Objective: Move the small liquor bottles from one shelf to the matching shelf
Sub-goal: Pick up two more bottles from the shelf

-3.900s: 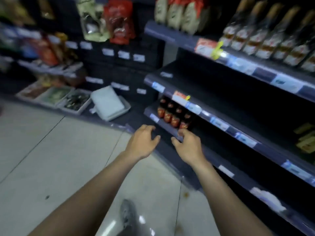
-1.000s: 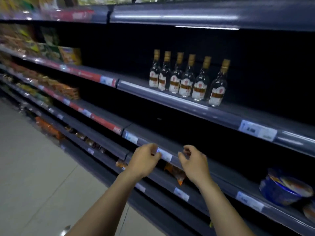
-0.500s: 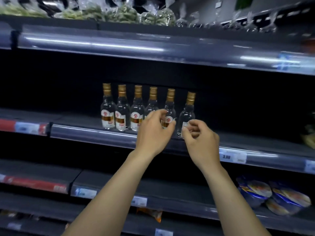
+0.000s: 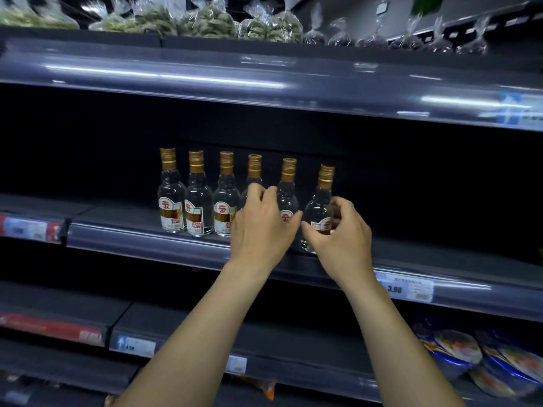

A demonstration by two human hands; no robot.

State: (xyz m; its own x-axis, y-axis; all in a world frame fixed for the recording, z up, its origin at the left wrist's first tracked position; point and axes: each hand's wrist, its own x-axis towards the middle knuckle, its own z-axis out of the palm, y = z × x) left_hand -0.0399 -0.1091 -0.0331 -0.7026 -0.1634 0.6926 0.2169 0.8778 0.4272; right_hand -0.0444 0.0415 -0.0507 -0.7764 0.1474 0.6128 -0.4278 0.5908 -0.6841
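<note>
Reaching up and forward with both forearms from low in the view. Nearest the row, the right hand [image 4: 342, 235] curled round the end bottle [image 4: 318, 208], thumb across the low front, fingers [image 4: 340, 205] hooked on the right flank: grasping it, by the look of it, with the base on or just above the shelf [image 4: 147, 239], hard to say which. Just beside, nearly thumb to thumb, the left hand [image 4: 261, 227] bent over the fourth bottle [image 4: 254, 168] and fifth bottle [image 4: 288, 177]; cannot tell which of the two held, if either, with the contact hidden behind the back of the hand. Probably the lift-off step, early in the job: all six bottles [image 4: 199, 201] upright in one row near the front lip, long axes vertical, the three on the left untouched and close-packed. Straight ahead of the hands, then, and a little above the wrists, with the right hand at the free end of the row. Calls for a pull up and toward the body, clearing the lip without knocking the neighbour. Overhead, some room under the upper shelf [image 4: 264, 83]. Lower right, a price tag [image 4: 407, 286] on the lip; beneath it, blue bowls [image 4: 458, 353]. Farthest, up top, clear bags [image 4: 211, 22] of greenish goods.
</note>
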